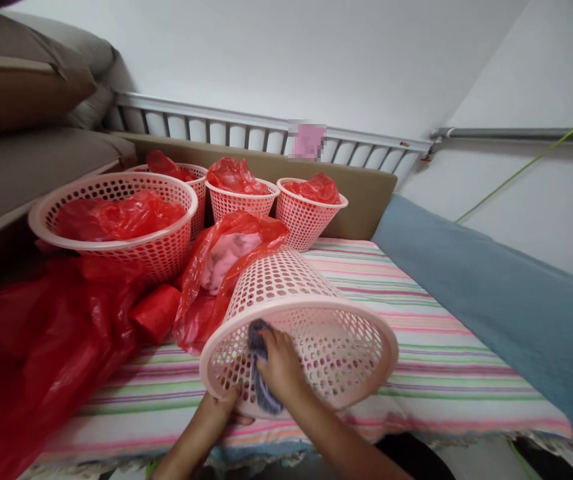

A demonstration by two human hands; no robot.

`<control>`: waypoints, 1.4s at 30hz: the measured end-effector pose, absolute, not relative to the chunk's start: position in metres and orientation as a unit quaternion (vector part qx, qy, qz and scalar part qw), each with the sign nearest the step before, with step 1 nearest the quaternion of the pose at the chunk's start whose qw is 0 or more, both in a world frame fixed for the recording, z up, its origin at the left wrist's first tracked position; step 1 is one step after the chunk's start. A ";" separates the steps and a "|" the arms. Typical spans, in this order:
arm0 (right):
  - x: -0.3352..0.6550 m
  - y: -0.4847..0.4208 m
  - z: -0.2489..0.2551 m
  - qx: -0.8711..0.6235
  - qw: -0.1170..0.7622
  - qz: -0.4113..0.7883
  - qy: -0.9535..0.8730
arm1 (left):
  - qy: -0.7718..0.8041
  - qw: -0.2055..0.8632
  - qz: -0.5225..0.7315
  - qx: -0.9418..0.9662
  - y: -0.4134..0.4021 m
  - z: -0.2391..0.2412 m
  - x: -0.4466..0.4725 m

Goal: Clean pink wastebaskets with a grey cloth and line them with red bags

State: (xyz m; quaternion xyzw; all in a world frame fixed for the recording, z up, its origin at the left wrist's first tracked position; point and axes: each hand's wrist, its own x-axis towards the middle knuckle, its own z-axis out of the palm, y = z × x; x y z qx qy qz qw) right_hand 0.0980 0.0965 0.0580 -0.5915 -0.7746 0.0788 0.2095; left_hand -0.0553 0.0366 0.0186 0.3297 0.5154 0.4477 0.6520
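A light pink perforated plastic basket (286, 283) lies tipped on its side, its mouth turned toward me. My left hand (226, 403) grips the lower left of its rim, thumb on the inner side. Inside the mouth, my right hand (281, 363) is closed on a dark grey cloth (261, 373) and presses it against the basket's inner wall. Part of the cloth hangs down below my fingers toward the rim. Just left of the tipped basket, a red plastic bag (196, 307) stands open with a pinkish-white bundle (229, 257) in it.
Several upright pink baskets, such as the large one (113, 243) at left, hold red bags. Loose red plastic (66, 340) spreads over the left front. A striped cloth (446, 353) covers the surface. Stacked cushions (41, 167) rise at left; a radiator (256, 133) lines the wall.
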 end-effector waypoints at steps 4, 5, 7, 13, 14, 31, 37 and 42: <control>0.108 0.022 0.061 -0.554 0.182 0.159 -0.797 | 0.504 0.662 0.451 0.323 0.036 0.021 -0.057; 0.110 0.017 0.062 -0.550 0.179 0.171 -0.797 | 0.507 0.664 0.446 0.321 0.036 0.023 -0.057; 0.112 0.025 0.063 -0.558 0.186 0.170 -0.790 | 0.508 0.669 0.432 0.328 0.036 0.025 -0.056; 0.100 0.136 0.063 -0.599 0.232 0.093 -0.761 | 0.537 0.653 0.376 0.381 0.035 0.034 -0.050; 0.098 0.155 0.063 -0.597 0.256 0.094 -0.754 | 0.542 0.651 0.369 0.382 0.034 0.035 -0.049; 0.091 0.140 0.069 -0.618 0.198 0.108 -0.753 | 0.546 0.561 0.490 0.383 0.049 0.032 -0.081; 0.106 0.019 0.065 -0.586 0.169 0.203 -0.766 | 0.550 0.600 0.475 0.334 0.041 0.009 -0.068; 0.117 0.029 0.071 -0.634 0.247 0.188 -0.708 | 0.532 0.596 0.450 0.400 0.039 0.014 -0.040</control>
